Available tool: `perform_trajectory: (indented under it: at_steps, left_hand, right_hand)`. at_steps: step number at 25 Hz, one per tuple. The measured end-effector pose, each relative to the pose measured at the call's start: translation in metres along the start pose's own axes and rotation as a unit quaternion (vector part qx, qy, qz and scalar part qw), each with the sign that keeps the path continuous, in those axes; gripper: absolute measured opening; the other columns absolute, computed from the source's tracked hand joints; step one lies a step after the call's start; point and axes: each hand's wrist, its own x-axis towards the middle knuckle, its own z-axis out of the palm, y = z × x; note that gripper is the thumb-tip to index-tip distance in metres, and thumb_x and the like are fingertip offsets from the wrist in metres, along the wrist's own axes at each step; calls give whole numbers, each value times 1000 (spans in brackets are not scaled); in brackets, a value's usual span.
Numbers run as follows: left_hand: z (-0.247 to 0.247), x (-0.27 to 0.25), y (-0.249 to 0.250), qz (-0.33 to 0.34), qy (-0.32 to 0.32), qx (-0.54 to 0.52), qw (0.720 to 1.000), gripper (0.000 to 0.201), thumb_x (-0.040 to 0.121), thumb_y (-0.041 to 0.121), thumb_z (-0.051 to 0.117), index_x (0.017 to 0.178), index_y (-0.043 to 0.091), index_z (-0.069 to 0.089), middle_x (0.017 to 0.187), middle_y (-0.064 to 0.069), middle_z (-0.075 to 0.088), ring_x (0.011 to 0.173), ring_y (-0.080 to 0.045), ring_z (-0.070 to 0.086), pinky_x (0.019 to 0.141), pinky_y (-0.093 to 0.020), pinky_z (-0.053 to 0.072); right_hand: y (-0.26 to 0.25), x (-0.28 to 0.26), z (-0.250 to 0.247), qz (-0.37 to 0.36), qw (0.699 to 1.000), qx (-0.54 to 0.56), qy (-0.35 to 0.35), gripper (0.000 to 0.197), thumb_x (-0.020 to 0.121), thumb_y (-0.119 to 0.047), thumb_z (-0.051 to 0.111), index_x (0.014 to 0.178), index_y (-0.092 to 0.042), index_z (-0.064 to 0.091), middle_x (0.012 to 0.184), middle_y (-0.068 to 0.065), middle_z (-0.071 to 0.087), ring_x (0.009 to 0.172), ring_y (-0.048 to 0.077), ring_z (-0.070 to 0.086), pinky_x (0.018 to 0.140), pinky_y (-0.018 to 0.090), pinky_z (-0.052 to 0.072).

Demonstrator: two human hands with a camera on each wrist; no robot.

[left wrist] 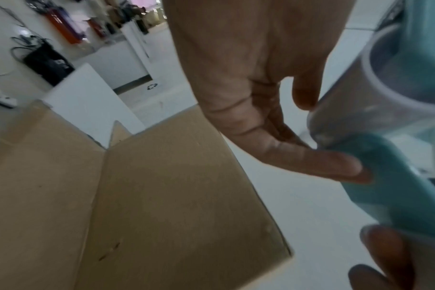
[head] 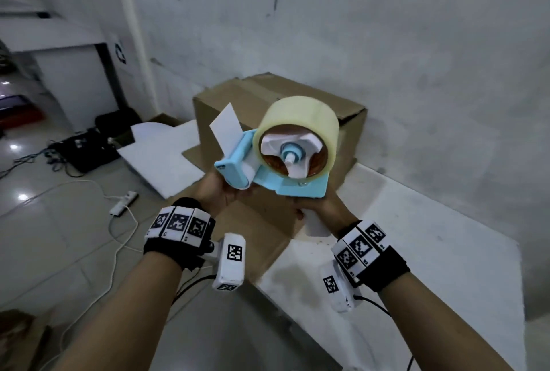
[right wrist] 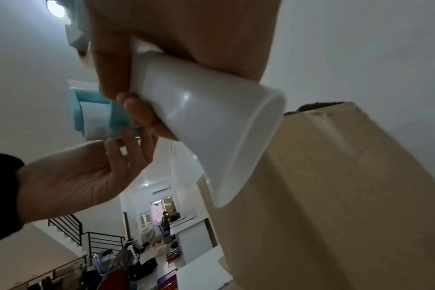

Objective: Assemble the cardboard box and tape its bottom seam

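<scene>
A light blue tape dispenser (head: 297, 187) carrying a clear tape roll (head: 297, 114) is held in the air above a brown cardboard box (head: 238, 96) that stands against the wall. My right hand (head: 324, 206) grips the dispenser's white handle (right wrist: 206, 121) from below. My left hand (head: 217, 189) lies under the front roller end with fairly straight fingers (left wrist: 311, 160) touching the blue frame (left wrist: 397, 186). A white tab (head: 226, 126) sticks up from the front of the dispenser. A loose cardboard flap (left wrist: 162, 196) lies flat below my hands.
White boards (head: 166, 156) lie on the tiled floor left of the box. A power strip with white cable (head: 123, 199) and black bags with wires (head: 89, 144) sit further left. A white slab (head: 416, 251) is at the right, the wall close behind.
</scene>
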Motion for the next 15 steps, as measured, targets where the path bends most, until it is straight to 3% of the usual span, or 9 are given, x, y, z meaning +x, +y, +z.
perform_trajectory:
  at_steps: [2,4,5,6,8,9,11,15]
  left_hand:
    - [-27,0,14,-8,-2,-2,1000,22,97,23,39,106,10,53,50,7,68,41,-5,63,41,-17,53]
    - [-57,0,34,-13,-1,5,1000,25,100,14,30,97,8,54,51,5,67,43,-4,62,46,-16,55]
    - [-72,0,46,-13,-12,1,1000,25,99,10,30,93,9,55,54,5,68,46,-4,64,50,-17,56]
    - [-86,3,58,-9,-25,6,1000,25,97,7,32,91,9,56,56,5,69,49,-4,65,53,-18,57]
    - [-103,8,81,-4,-29,24,999,24,95,2,34,88,9,56,55,6,69,50,-3,65,55,-18,57]
    - [-109,11,92,-5,-18,40,999,25,95,1,35,87,10,56,53,7,68,47,-2,64,53,-17,56]
    - [-124,22,116,-5,11,89,996,25,95,-1,36,81,10,55,50,5,65,44,-4,61,48,-14,53]
    - [-147,55,161,26,66,214,974,30,92,-8,40,71,10,50,67,-6,50,59,-14,48,39,-12,48]
  right_hand:
    - [-12,14,30,-26,1000,-11,8,20,67,8,53,59,-10,48,42,-6,52,42,10,43,45,24,35]
    - [-25,33,65,-55,998,-14,-2,16,68,4,55,54,3,47,42,3,45,44,23,37,44,31,29]
    - [-30,42,80,-66,998,-18,-11,20,70,3,57,55,12,46,44,10,41,44,24,35,44,34,28]
    - [-35,52,93,-72,997,-9,-17,23,74,5,59,56,14,46,44,9,42,43,23,37,44,32,27]
    - [-48,70,115,-85,996,-1,-31,28,79,11,58,56,0,48,43,-5,50,42,8,44,46,17,33]
    - [-52,79,123,-96,994,1,-43,30,80,11,57,57,-4,47,44,-7,50,43,5,45,49,14,36]
    - [-56,101,142,-98,993,1,-60,27,80,8,59,56,0,49,47,-5,51,46,10,45,51,18,40]
    - [-61,141,174,-53,997,21,-50,32,82,3,61,55,-10,50,46,-4,50,43,10,45,46,18,41]
